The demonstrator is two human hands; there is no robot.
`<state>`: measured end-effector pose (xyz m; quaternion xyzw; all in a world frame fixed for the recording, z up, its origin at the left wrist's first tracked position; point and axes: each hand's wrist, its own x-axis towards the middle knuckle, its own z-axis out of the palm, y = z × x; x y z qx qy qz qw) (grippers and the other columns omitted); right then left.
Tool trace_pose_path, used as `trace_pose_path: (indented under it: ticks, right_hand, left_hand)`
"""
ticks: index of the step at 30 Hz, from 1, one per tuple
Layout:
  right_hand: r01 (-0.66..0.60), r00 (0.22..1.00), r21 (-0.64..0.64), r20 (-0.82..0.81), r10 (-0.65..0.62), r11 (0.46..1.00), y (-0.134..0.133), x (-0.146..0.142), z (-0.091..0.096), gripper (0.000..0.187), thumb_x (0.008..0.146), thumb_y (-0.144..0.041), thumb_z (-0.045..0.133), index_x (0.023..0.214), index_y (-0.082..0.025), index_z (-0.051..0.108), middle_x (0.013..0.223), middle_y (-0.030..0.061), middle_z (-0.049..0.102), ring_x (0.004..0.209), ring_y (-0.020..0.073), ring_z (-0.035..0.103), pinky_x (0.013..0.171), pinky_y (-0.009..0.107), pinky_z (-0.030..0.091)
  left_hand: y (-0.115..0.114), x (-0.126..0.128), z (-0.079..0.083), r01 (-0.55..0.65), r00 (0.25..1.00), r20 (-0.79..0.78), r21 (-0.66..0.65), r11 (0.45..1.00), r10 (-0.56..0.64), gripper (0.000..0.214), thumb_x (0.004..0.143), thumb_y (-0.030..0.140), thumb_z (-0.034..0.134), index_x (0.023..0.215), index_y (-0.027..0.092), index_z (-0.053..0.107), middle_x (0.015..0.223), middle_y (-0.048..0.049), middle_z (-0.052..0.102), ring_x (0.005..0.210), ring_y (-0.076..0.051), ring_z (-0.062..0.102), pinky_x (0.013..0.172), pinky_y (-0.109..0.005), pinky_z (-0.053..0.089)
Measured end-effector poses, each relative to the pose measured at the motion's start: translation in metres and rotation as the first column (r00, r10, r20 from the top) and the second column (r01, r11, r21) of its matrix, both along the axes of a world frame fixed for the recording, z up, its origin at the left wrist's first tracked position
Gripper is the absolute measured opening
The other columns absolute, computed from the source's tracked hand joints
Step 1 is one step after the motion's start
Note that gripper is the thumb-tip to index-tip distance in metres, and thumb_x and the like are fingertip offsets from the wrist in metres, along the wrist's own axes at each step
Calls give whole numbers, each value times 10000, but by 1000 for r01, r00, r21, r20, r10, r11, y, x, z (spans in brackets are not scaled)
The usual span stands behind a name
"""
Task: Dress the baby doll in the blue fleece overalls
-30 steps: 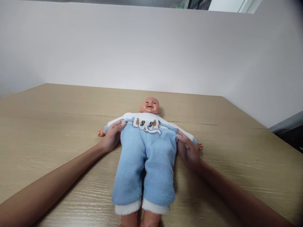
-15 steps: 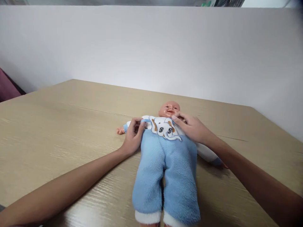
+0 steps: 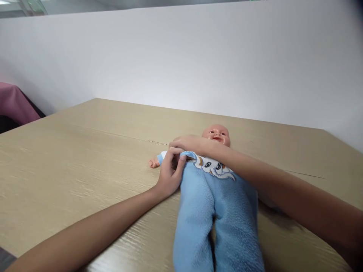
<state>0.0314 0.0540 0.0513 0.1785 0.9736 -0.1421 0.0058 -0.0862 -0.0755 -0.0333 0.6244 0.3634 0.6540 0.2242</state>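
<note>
A baby doll (image 3: 216, 133) lies on its back on the table, head away from me. It wears light blue fleece overalls (image 3: 198, 211) with a white elephant (image 3: 214, 167) on the bib. At the bib's left upper corner, my left hand (image 3: 170, 172) pinches the blue-edged fabric between thumb and fingers. Reaching across the doll's chest, my right hand (image 3: 188, 142) rests near its left-side shoulder, just beyond my left hand. The right fingers point downward and are mostly hidden. My right forearm covers part of the bib and the doll's chin.
The wooden table (image 3: 85, 158) has a thin seam running across it. A pale wall panel (image 3: 170, 60) rises behind its far edge. Pink cloth (image 3: 17, 100) shows beyond the table at the far left.
My right hand has moved left across the doll's chest, from the right side of the bib to beside my left hand. The left hand keeps its pinch. The view has shifted left.
</note>
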Motion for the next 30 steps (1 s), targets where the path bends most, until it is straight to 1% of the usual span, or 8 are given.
trace_pose_path:
  ticks: [5, 8, 11, 14, 17, 20, 24, 30]
  right_hand:
    - [219, 921, -19, -325, -213, 976, -20, 28, 10, 223, 948, -226, 663, 1166, -193, 696, 1102, 75, 771, 959, 249, 700, 801, 330, 463]
    - [272, 799, -217, -492, -346, 937, -26, 49, 13, 303, 891, -173, 633, 1189, -217, 668, 1079, 35, 762, 975, 231, 702, 870, 340, 505]
    - [221, 754, -392, -512, -412, 893, -28, 65, 12, 337, 846, -130, 606, 1162, -233, 663, 1118, 23, 764, 1027, 222, 717, 925, 349, 547]
    - [237, 755, -374, -509, -412, 897, -32, 70, 10, 373, 803, -78, 585, 1126, -235, 688, 1096, 19, 778, 1021, 219, 724, 929, 345, 552]
    - [273, 766, -273, -519, -380, 923, -35, 67, 6, 401, 795, -55, 582, 1125, -235, 720, 1045, 20, 788, 973, 221, 721, 915, 347, 544]
    - [237, 763, -218, -561, -321, 947, -40, 63, 4, 399, 803, -61, 596, 1118, -238, 766, 1081, 40, 797, 970, 229, 721, 932, 372, 547]
    - [236, 787, -175, -543, -294, 956, -53, 65, 10, 276, 938, -194, 631, 1146, -239, 807, 1215, 90, 776, 1113, 260, 716, 999, 409, 548]
    - [389, 799, -364, -323, -506, 846, -77, 78, 15, 408, 1051, -544, 622, 1293, -228, 713, 1268, 92, 780, 1142, 274, 717, 1019, 407, 546]
  left_hand:
    - [-1, -2, -4, -67, 997, -44, 70, 995, 70, 81, 1113, 277, 587, 1060, 222, 614, 928, 2, 616, 828, -137, 562, 784, -263, 479]
    - [-3, -5, -5, -81, 987, -122, 169, 982, 102, 38, 1096, 241, 607, 1071, 216, 620, 945, -14, 644, 868, -155, 594, 824, -295, 495]
    - [-6, -7, -4, -126, 955, -219, 317, 940, 202, 94, 1077, 217, 633, 1171, 216, 645, 1084, -53, 664, 1025, -189, 620, 938, -348, 497]
    - [-10, -7, -6, -117, 937, -251, 435, 893, 245, 167, 1086, 225, 604, 1250, 226, 635, 1259, -98, 579, 1219, -232, 591, 1067, -421, 487]
    - [-9, -5, -11, -36, 959, -230, 470, 882, 162, 164, 1113, 260, 527, 1272, 255, 567, 1325, -114, 549, 1276, -262, 586, 1108, -505, 486]
    - [-3, -1, -16, -48, 993, -77, 383, 923, 84, 139, 1149, 305, 430, 1273, 283, 490, 1287, -96, 566, 1194, -238, 605, 1049, -487, 513]
    - [3, 2, -12, -80, 989, 133, 76, 994, 70, 203, 1140, 461, 483, 1168, 270, 548, 1251, -72, 562, 1119, -203, 601, 975, -372, 518]
    - [7, 4, -3, 64, 919, 388, -309, 949, 65, 410, 996, 662, 670, 969, 264, 577, 936, -2, 603, 912, -172, 586, 881, -296, 531]
